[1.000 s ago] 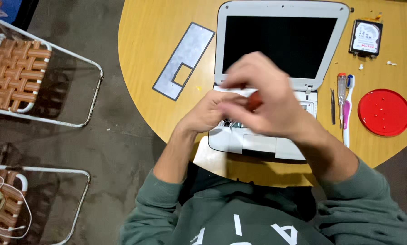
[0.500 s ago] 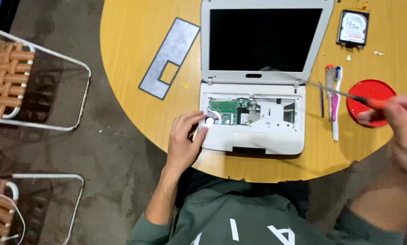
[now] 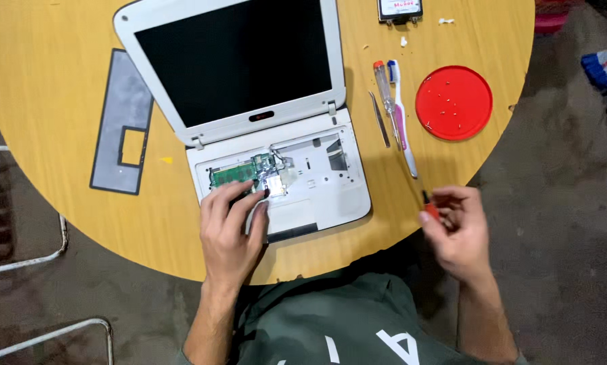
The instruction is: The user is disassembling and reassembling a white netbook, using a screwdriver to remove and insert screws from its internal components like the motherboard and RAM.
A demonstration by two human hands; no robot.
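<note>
Laptop (image 3: 263, 128) sits open near the middle of the round bench (image 3: 53, 223), lid tilted back, screen dark. Keyboard cover is off, so the green board (image 3: 234, 174) and a silvery part beside it lie bare in the white base.

Your left hand (image 3: 230, 230) lies flat on the base's near-left corner, fingers (image 3: 219, 199) spread and loose, tips touching the edge of the board. It clamps nothing; it looks to be pinning the base so it cannot slide.

Your right hand (image 3: 455, 230) hangs off the bench's near-right edge, apart from the laptop. Its fingers are pinched together on a small tool with a red grip (image 3: 430, 211); the tip is too blurred to make out.

Grey frame (image 3: 123, 125) with a square cut-out lies flat to the left of the laptop, out of the way.

Right of the laptop, in a tidy row within your right hand's reach: tweezers (image 3: 379, 119), screwdriver (image 3: 384, 91), toothbrush (image 3: 402, 118). Beyond them, a red lid (image 3: 453, 103) turned up as a dish, with tiny specks in it, likely screws. A small boxed part (image 3: 399, 9) lies at the far edge.
</note>
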